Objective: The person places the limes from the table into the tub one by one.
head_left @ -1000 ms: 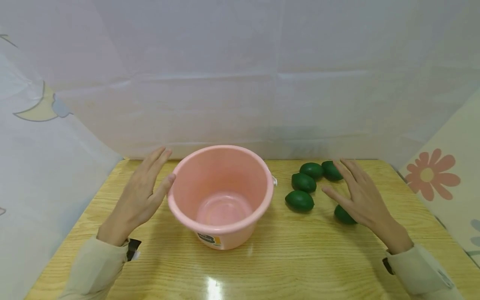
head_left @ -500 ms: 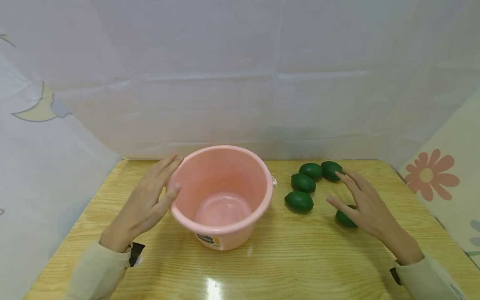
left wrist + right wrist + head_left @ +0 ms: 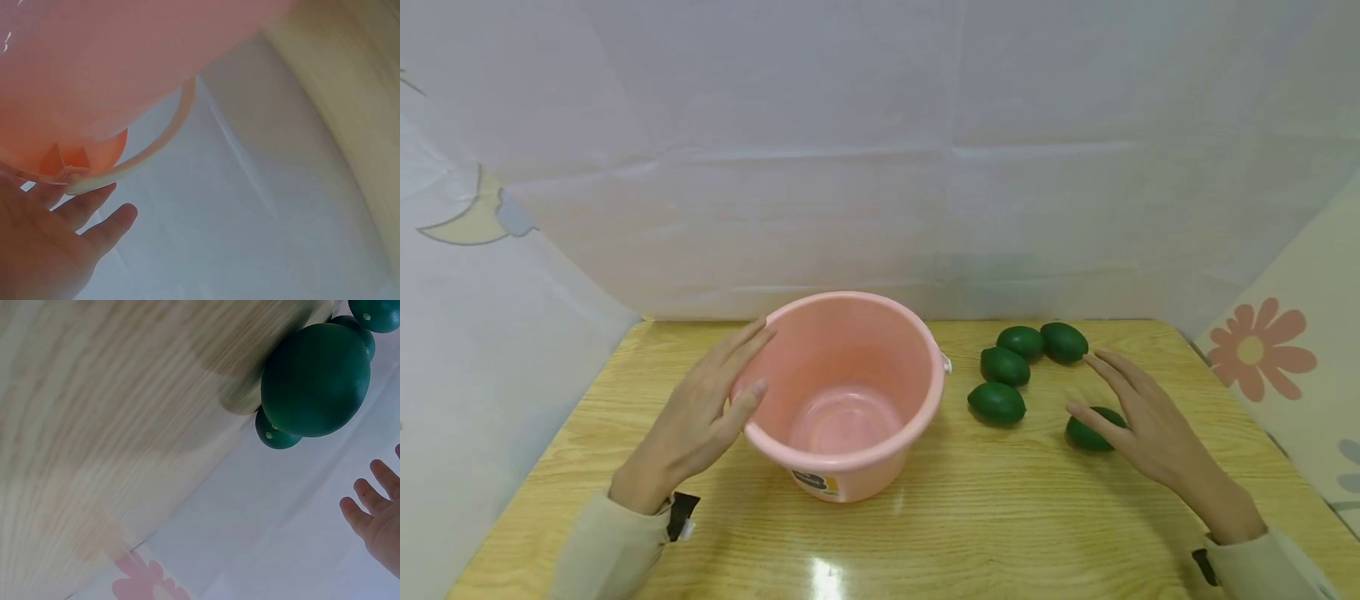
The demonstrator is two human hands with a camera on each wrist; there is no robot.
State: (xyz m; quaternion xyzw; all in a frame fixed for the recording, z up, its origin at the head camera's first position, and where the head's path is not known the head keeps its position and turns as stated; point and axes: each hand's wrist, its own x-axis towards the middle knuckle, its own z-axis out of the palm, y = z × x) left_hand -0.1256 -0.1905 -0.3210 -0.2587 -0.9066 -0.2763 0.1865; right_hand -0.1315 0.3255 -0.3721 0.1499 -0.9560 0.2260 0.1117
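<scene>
The bucket (image 3: 847, 392) is smooth pink plastic, faintly glossy. The counter (image 3: 985, 517) under it is pale wood grain, lacquered — glare in front of the bucket. The limes (image 3: 996, 402) beside the bucket look smooth, slightly shiny. The backdrop (image 3: 880, 150) behind it — matt creased cloth.

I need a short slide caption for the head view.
Left hand touches pink bucket; right hand over green fruit.

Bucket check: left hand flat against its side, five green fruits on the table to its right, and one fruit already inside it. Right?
Not quite. The head view shows the bucket holding nothing. The left hand is flat against its side, and all five fruits lie on the table to its right.
</scene>
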